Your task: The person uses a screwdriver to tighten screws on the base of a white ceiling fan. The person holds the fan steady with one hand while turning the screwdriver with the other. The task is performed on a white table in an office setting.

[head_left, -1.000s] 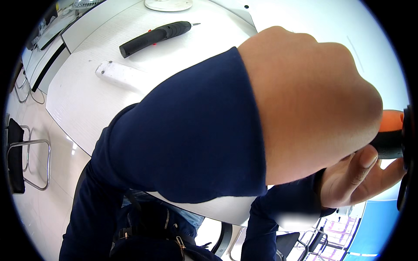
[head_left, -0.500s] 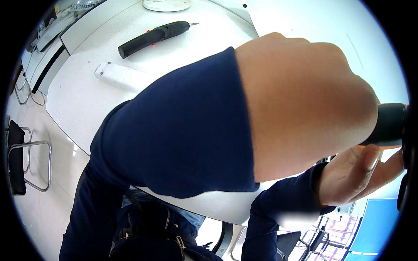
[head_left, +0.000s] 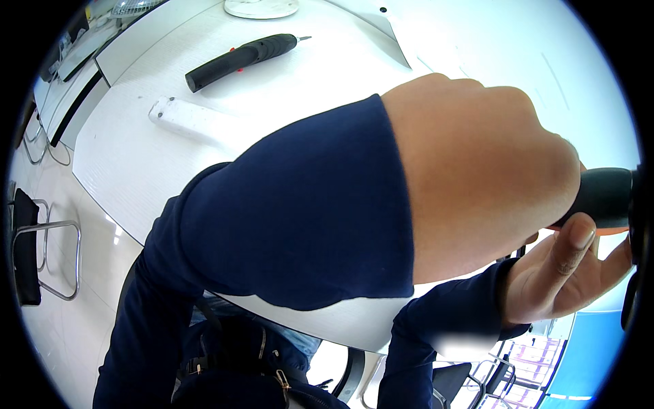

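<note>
My left hand reaches across the view to the right, its back toward me and its knuckles bent. It is closed on a dark, rounded object with an orange edge, which sticks out past the hand. The object's far end is lost at the dark picture rim, so I cannot tell its kind. Just below, my right hand is open, palm partly up, thumb and fingers apart. Its thumb tip overlaps the underside of the dark object; whether they touch is unclear. A black pen-shaped electric screwdriver lies on the table, away from both hands.
The white table curves around me. On it are a white bar-shaped piece and, at the far edge, a round marbled disc. A black chair with metal legs stands at left. A blue panel is at lower right.
My left hand and sleeve have shifted slightly down and right. My right thumb has risen against the outline of the dark object. The things on the table stay put.
</note>
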Demonstrator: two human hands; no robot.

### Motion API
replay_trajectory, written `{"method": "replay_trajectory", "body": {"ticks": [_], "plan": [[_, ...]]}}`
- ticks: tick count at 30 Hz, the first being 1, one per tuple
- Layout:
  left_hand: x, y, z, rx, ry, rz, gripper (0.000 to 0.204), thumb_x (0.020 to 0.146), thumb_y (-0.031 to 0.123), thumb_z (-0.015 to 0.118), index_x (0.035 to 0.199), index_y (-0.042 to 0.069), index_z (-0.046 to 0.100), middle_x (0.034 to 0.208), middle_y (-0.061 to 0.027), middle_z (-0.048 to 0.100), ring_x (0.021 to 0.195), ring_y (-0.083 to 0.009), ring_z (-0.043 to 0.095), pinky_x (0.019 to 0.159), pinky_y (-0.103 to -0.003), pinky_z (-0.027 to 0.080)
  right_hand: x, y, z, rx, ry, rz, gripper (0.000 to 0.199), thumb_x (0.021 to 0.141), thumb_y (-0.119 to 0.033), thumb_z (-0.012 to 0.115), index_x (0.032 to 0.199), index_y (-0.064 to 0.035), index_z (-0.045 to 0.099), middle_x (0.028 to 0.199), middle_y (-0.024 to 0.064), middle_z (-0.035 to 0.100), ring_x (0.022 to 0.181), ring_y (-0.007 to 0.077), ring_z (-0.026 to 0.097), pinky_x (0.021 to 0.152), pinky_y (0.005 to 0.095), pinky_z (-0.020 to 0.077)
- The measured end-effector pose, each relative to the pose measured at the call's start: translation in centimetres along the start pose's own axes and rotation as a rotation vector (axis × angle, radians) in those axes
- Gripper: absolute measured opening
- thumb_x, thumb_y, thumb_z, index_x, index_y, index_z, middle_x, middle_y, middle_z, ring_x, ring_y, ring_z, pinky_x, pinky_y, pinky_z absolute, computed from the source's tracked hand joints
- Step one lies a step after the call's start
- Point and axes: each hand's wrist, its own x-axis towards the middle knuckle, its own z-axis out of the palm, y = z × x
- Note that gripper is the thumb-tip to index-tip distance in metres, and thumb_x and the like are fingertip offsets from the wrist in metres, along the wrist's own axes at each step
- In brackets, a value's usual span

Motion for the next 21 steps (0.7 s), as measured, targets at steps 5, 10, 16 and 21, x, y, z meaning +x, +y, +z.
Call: {"method": "replay_trajectory", "body": {"ticks": [5,10,16,21], "plan": [[-0.5,-0.3,1.1,-0.091,0.153,0.015,0.02,0.072,0.02,0.066,0.083,0.004,0.067,0.068,-0.0168,0.064,0.06,-0.0278,0.065,0.054,-0.032,0.051,0.1,-0.6,0.3,-0.014,0.029,0.026,0.057,0.085,-0.02,0.059,0.134,-0.0104,0.031,0.097,0.017,0.063,0.08,0.0269,0.067,0.064,0.0353,0.0549],[-0.6,-0.5,1.7,-0.161,0.2,0.036,0.021,0.072,0.021,0.066,0.084,0.004,0.067,0.07,-0.0165,0.065,0.062,-0.028,0.066,0.055,-0.032,0.051,0.1,-1.3,0.9,-0.026,0.065,0.051,0.059,0.084,-0.023,0.061,0.134,-0.0116,0.032,0.097,0.0177,0.063,0.078,0.0269,0.067,0.059,0.0335,0.0552],[-0.6,-0.9,2.0,-0.208,0.185,0.075,0.023,0.073,0.017,0.065,0.093,0.005,0.065,0.072,-0.0151,0.065,0.066,-0.0286,0.065,0.057,-0.033,0.052,0.7,-0.8,1.5,0.078,0.019,0.01,0.055,0.083,-0.024,0.062,0.131,-0.0164,0.035,0.1,0.0167,0.056,0.079,0.0276,0.064,0.063,0.0363,0.0552],[-0.8,-1.6,2.4,-0.251,0.254,0.174,0.029,0.072,0.009,0.065,0.1,0.006,0.064,0.074,-0.0139,0.065,0.068,-0.0293,0.064,0.059,-0.034,0.052,0.4,-0.3,1.5,0.094,0.053,0.019,0.056,0.081,-0.022,0.064,0.13,-0.0174,0.036,0.106,0.0162,0.051,0.084,0.028,0.062,0.067,0.0387,0.0547]]}}
